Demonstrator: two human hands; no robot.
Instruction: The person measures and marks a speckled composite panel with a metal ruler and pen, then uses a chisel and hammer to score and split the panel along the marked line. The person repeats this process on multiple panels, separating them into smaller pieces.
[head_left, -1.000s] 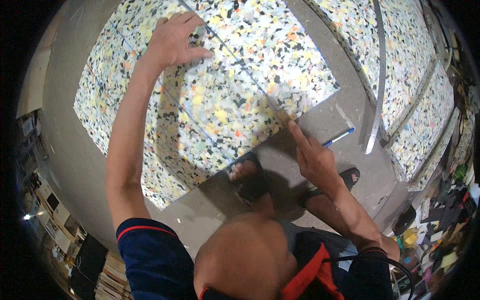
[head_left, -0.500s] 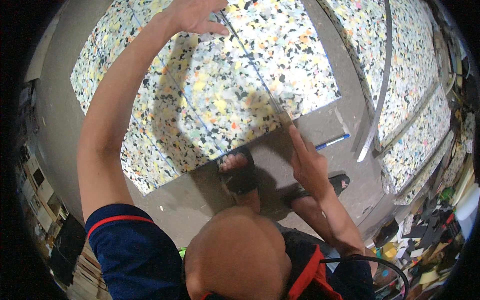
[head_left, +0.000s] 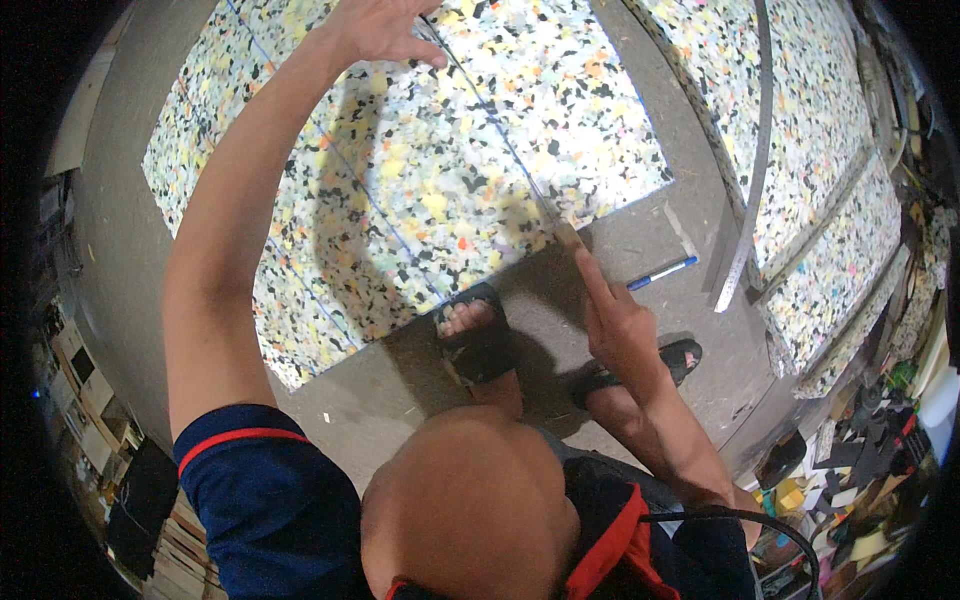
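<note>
A big speckled foam sheet (head_left: 440,150), white with yellow, black and orange flecks, lies on the floor, crossed by several blue lines. My right hand (head_left: 618,315) is closed on the handle of a long, thin knife (head_left: 567,236), forefinger stretched along it. The knife meets the sheet's near edge, its narrow blade lying along a dark line that runs away to the upper left. At the line's far end my left hand (head_left: 385,30) rests flat on the foam, thumb spread towards the line. The top of the picture cuts off some of its fingers.
A blue-and-white pen (head_left: 662,273) lies on the floor right of my right hand. Farther right, a metal strip (head_left: 752,220) lies over more speckled foam (head_left: 815,150). Coloured scraps (head_left: 850,490) are heaped at lower right. My sandalled feet (head_left: 475,335) stand by the sheet's near edge.
The whole view has shifted slightly. My left hand's thumb sits a little farther from the line. The right hand and knife hold nearly the same place at the near edge.
</note>
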